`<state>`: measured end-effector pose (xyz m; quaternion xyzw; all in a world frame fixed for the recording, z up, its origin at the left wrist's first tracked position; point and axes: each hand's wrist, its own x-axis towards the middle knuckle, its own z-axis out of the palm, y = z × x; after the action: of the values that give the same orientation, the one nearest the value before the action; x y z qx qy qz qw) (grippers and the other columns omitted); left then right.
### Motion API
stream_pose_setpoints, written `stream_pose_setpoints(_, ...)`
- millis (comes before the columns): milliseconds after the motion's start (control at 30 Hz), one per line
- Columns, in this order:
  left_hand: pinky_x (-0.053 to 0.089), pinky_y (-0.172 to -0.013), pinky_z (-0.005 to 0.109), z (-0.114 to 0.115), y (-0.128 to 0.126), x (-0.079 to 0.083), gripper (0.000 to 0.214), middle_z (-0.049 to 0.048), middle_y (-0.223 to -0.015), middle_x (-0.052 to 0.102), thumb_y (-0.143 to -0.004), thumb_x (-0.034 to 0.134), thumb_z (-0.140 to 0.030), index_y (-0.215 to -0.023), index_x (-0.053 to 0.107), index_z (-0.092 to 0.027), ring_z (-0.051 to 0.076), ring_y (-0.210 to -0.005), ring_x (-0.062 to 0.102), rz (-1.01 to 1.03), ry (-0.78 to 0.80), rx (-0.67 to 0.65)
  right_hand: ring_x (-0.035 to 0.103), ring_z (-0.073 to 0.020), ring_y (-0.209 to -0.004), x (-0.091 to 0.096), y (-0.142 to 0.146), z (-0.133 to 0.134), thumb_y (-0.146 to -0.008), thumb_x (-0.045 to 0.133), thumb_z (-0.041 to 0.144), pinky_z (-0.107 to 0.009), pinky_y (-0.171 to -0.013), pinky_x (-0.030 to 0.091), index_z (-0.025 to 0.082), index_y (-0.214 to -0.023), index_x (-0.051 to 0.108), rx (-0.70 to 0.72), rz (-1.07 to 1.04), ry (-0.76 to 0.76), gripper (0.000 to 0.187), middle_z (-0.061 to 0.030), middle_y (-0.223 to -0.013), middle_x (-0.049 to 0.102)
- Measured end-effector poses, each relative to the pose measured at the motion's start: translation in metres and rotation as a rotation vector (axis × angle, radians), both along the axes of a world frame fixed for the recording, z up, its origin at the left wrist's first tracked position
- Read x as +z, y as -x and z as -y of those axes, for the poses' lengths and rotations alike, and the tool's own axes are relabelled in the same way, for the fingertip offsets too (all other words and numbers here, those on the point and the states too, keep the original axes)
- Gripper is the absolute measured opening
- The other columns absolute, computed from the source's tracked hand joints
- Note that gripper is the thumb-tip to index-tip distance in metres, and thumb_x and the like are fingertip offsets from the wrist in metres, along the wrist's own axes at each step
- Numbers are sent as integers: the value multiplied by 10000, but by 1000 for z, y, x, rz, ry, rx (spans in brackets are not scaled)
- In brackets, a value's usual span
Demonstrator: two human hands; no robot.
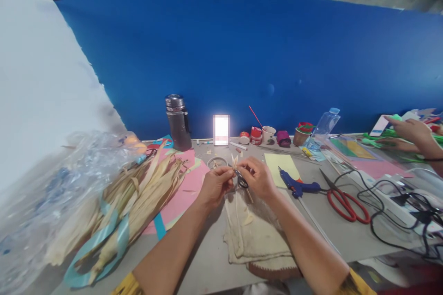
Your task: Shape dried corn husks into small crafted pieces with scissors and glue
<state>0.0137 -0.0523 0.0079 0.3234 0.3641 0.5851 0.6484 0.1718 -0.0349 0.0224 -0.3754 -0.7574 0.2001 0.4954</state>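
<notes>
Above the folded beige cloth (pixel 259 235), my two hands are close together, almost touching. My left hand (pixel 216 184) is closed in a pinch on a small pale piece of dried corn husk (pixel 234 160), whose pointed tips stick up between the fingers. Small black-handled scissors (pixel 242 182) sit at the fingers of my right hand (pixel 258 176), which is closed on them, with the blades toward the husk piece. A roll of tape (pixel 217 162) lies just behind my left hand. The fingertips partly hide the scissor blades.
To the left lie a bundle of dried corn husks (pixel 138 198), pink paper (pixel 182 193) and plastic wrapping (pixel 44 193). A blue glue gun (pixel 299 185), red-handled scissors (pixel 348 203) and a power strip (pixel 391 200) with cables lie right. Behind stands a dark flask (pixel 178 126). A co-worker's hands (pixel 411 133) are far right.
</notes>
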Motion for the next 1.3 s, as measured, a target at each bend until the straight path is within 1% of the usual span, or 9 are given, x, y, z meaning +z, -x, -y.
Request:
stream_pose_setpoints(300,374,-508,198,5,-3,0,256,-31,-608,570,-659,806,-328,-735,644,-146,68,-486,487,-187,-85,40,586,-154,-702,-3,7,6,-869,623,213,-261,-640,377,218,-770,702,-146,100,-33,126,-9,-784,689)
stream_pose_setpoints(500,349,-509,205,6,-7,-2,269,-41,-564,519,-714,762,-379,-709,608,-158,77,-489,457,-236,-132,44,583,-138,-677,-6,10,6,-858,616,204,-245,-649,394,213,-814,684,-159,52,-49,82,7,-790,690)
stream_pose_setpoints(633,345,-504,203,7,-8,-2,307,-39,-580,527,-704,787,-395,-711,593,-158,70,-480,447,-195,-102,24,603,-150,-715,-7,11,6,-868,600,205,-248,-667,410,219,-816,677,-157,35,-57,94,0,-810,701)
stream_pose_setpoints(700,364,-512,201,8,-7,-1,328,-46,-592,520,-690,816,-388,-716,581,-160,65,-483,446,-129,-76,-3,589,-145,-679,-7,11,7,-868,616,225,-249,-656,416,220,-863,683,-174,9,-66,68,1,-813,702)
stream_pose_setpoints(767,387,-528,197,7,-4,-1,344,-52,-629,526,-673,849,-355,-738,571,-164,58,-498,451,-3,-28,-60,577,-141,-651,-6,12,7,-868,631,245,-250,-649,421,214,-888,684,-194,-29,-83,64,0,-800,696)
stream_pose_setpoints(900,394,-536,188,6,4,-1,352,-35,-748,579,-676,880,-283,-802,573,-164,48,-540,474,200,23,-220,596,-150,-682,-4,11,7,-881,618,239,-252,-657,424,202,-794,661,-182,-56,-83,104,-4,-750,676)
stream_pose_setpoints(1100,411,-557,203,5,13,-3,334,-27,-761,577,-701,879,-268,-801,579,-159,53,-565,481,241,-53,-318,586,-141,-648,-7,12,5,-858,613,182,-250,-633,421,200,-749,654,-99,-20,-18,118,4,-707,659)
stream_pose_setpoints(1200,414,-565,208,5,15,-3,342,-30,-750,574,-692,886,-279,-799,582,-164,54,-562,479,237,-66,-327,579,-127,-627,-5,13,10,-869,613,183,-242,-624,428,200,-772,660,-66,-55,-80,109,5,-715,657)
stream_pose_setpoints(1300,416,-573,204,4,14,-5,345,-35,-703,566,-684,893,-300,-814,603,-165,57,-558,487,205,-56,-283,567,-121,-613,-2,15,16,-891,611,196,-239,-611,426,200,-792,659,-35,-63,-182,110,2,-715,643)
